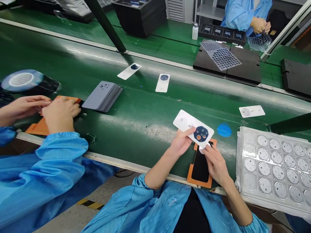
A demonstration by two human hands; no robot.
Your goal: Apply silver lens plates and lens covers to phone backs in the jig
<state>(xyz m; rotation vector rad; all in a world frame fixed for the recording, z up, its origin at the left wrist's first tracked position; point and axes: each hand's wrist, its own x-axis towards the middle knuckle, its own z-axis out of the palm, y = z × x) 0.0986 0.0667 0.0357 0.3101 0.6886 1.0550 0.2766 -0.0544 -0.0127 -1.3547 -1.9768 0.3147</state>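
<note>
My left hand (182,140) grips a white phone back panel (183,119) by its lower edge, thumb on top. The panel is tilted, and a dark round camera plate (201,134) with several holes sits at its right end. Close below that end, the fingers of my right hand (216,163) are pinched together at a small white round piece (201,150), mostly hidden by the panel and fingertips. Under both hands an orange frame fixture (190,176) with a black middle (201,166) lies at the bench edge.
A clear tray (245,187) of round pieces stands right, near a blue disc (224,129). White panels (162,83) lie around the green bench (136,129). Left, a co-worker's hands (59,113) work beside a stack of grey panels (99,95). Another person (247,16) sits opposite.
</note>
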